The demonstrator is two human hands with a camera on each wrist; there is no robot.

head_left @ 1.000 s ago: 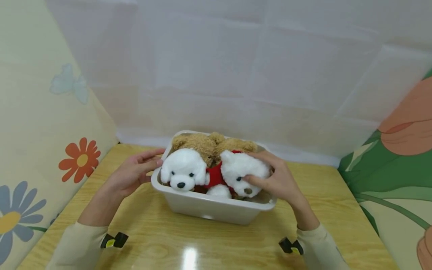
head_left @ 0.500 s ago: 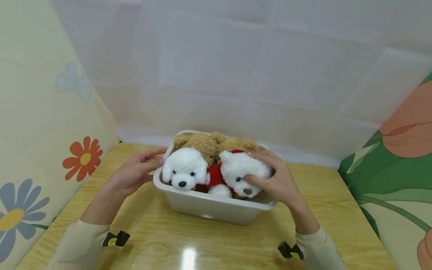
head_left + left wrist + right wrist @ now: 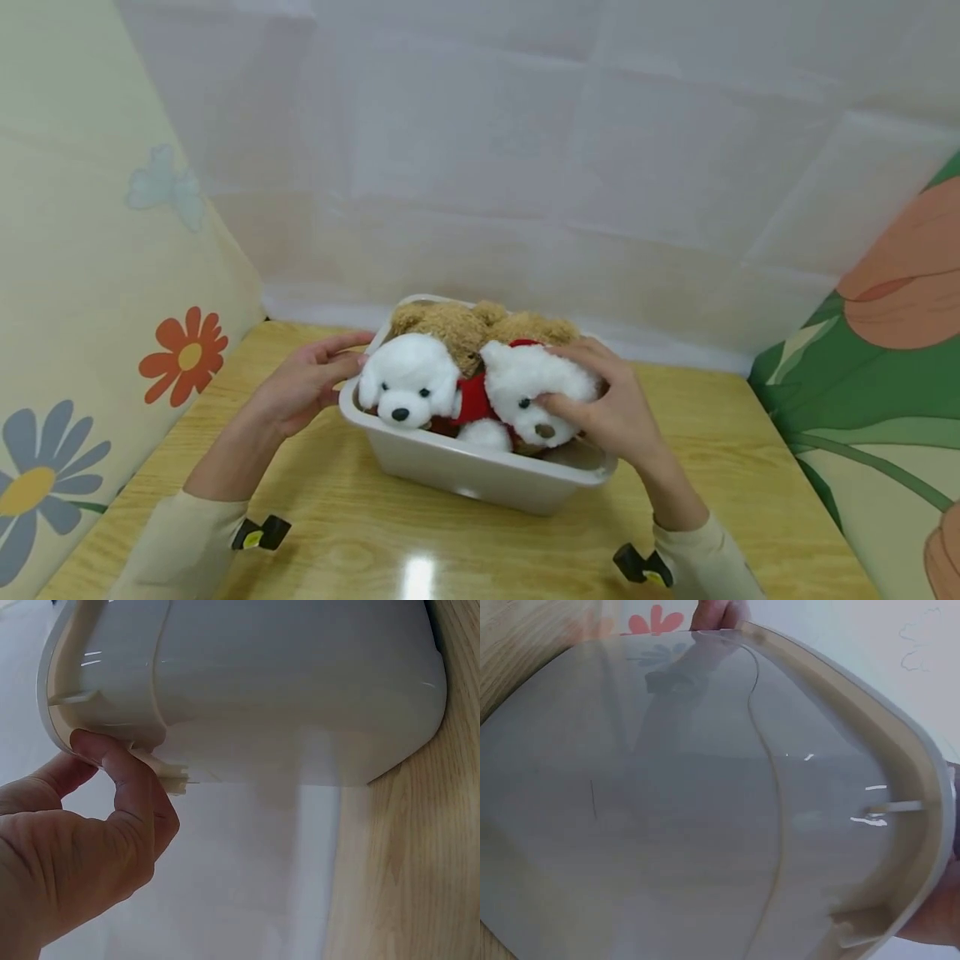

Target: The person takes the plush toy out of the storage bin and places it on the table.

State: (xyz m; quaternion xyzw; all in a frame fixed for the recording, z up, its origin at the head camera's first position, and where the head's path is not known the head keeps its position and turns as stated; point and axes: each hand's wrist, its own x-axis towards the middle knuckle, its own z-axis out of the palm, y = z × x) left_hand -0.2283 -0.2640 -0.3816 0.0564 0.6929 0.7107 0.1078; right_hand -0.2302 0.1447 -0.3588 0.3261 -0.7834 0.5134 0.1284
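A light grey plastic tub (image 3: 465, 479) on the table holds several plush toys. At its left end my left hand (image 3: 311, 382) grips the rim; the left wrist view has the fingers curled under the lip. My right hand (image 3: 617, 408) holds the head of a white plush bear (image 3: 517, 379), the thumb beside its eye and the fingers over the back of its head. Left of it lies a white plush dog (image 3: 408, 371). A red garment (image 3: 474, 400) shows between them. Behind sit two brown plush bears (image 3: 450, 323), partly covered by the white toys.
The wooden table (image 3: 720, 467) stretches out around the tub. A pale cloth backdrop (image 3: 480, 167) rises behind it, and flower-printed panels (image 3: 67, 250) stand at both sides. Each sleeve carries a small black wrist camera (image 3: 261, 532).
The white bear and my right hand have shifted slightly left. The tub's right front corner has swung a little nearer. My left hand keeps its place on the rim.
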